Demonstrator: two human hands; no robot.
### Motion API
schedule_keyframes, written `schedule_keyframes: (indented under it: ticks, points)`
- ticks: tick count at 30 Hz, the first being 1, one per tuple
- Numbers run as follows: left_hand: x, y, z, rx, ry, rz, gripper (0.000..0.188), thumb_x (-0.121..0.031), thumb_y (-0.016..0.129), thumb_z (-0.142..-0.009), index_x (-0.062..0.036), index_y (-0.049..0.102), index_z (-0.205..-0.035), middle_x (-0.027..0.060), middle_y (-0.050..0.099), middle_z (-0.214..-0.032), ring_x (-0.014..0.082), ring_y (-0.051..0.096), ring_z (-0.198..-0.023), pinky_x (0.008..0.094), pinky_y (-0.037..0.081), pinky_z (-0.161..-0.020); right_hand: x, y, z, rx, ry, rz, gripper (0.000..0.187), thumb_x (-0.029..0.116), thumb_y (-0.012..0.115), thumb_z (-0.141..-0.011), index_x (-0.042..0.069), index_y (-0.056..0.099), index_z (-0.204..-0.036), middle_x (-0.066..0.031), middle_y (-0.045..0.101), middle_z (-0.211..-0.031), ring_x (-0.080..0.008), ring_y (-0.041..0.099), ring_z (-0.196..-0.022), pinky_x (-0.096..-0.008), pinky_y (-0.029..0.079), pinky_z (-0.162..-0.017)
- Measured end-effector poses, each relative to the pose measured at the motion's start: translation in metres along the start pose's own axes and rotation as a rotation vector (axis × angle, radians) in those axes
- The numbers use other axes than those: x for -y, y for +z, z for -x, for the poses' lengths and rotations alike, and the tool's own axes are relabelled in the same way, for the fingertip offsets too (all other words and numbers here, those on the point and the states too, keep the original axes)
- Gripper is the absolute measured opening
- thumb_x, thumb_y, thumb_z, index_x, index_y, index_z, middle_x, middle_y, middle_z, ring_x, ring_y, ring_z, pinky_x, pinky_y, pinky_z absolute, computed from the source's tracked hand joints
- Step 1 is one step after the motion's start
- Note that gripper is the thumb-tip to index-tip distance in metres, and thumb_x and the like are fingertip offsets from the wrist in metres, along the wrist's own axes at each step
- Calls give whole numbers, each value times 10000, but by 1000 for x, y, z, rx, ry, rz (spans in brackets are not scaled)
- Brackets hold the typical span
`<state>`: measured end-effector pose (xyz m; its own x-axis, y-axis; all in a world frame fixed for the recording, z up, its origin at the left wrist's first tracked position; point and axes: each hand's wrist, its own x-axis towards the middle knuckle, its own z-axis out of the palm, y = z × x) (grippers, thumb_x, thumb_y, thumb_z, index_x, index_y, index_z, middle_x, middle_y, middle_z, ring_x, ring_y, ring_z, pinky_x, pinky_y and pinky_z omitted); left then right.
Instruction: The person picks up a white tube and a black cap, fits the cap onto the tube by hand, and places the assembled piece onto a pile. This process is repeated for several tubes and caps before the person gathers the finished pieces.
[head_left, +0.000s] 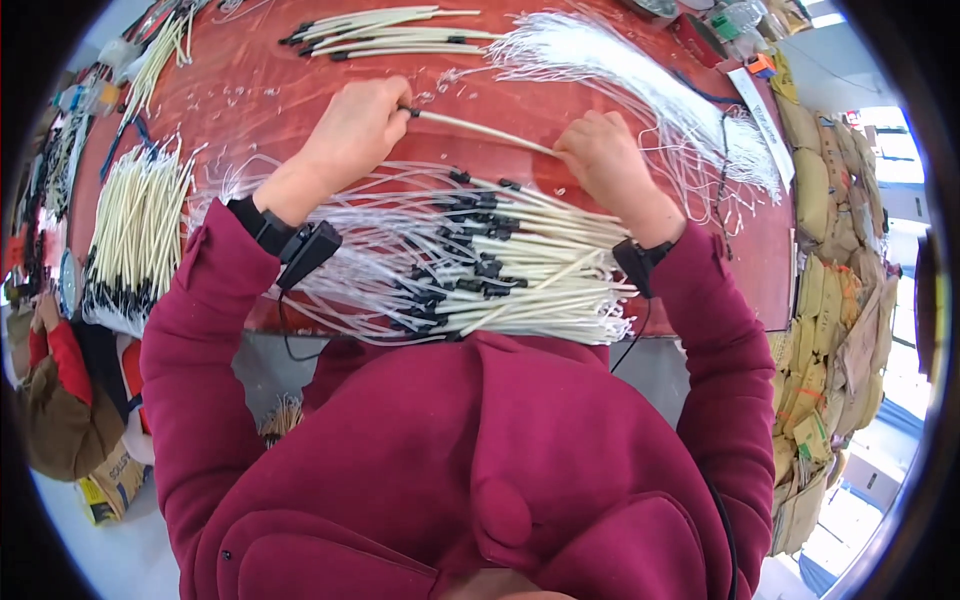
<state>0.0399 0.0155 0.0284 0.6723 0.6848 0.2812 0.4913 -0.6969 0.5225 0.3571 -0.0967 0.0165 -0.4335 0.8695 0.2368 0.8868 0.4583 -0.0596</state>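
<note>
A slim cream tube with a black end piece is stretched between my hands, above the red table. My left hand pinches it at the black end. On the tube's other end, the fingers of my right hand are closed. Just below lies a wide pile of similar cream tubes with black pieces, close to my body. Clear or whitish strands trail from that pile to the left, partly beneath my left wrist. Beyond my right hand spreads a bundle of loose white cords.
Another tube bundle lies at the table's left edge, and more tubes rest at the far side. A white strip borders the cords. Stacked sacks stand at right. At far left, another person's red sleeve shows.
</note>
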Motion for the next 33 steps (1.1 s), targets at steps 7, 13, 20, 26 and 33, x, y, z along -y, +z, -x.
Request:
schedule_keyframes:
  ticks: [7,13,20,26,33]
  points:
    - [-28,-39,22,-52,-109,44,139,-110,642,-874,16,633,-934,147,657,-712,284,638,-632,368,486,-594,16,-27,4,-35,-34,-139,137,189,747,-820,77,686,-871,-31,674,-870,-233,583,-840,-370,413,-823]
    - [-42,-42,31,-100,-129,84,157,-104,655,-916,7,638,-1026,10,588,-680,63,500,-612,235,410,-561,33,-29,2,-148,-121,-137,133,180,748,-826,72,706,-891,-13,706,-894,-213,586,-847,-352,410,-816]
    - [-55,-48,53,-67,-259,225,131,-102,639,-949,-11,651,-1043,-35,613,-773,23,518,-636,185,399,-558,40,-35,8,-105,-149,-126,119,153,739,-830,66,713,-907,-11,709,-903,-202,590,-859,-351,407,-812]
    - [-56,-57,67,3,-333,397,152,-93,641,-943,-10,651,-1069,-43,596,-767,13,507,-628,189,396,-546,49,-37,7,-81,-158,-127,124,147,741,-820,61,705,-903,-13,714,-927,-207,591,-857,-352,405,-800]
    - [-18,-144,107,195,-476,219,164,-149,612,-948,0,657,-1001,-44,565,-739,16,472,-636,213,389,-544,67,-91,14,-150,-200,-80,112,131,747,-797,66,702,-877,-17,719,-943,-208,578,-829,-348,400,-784]
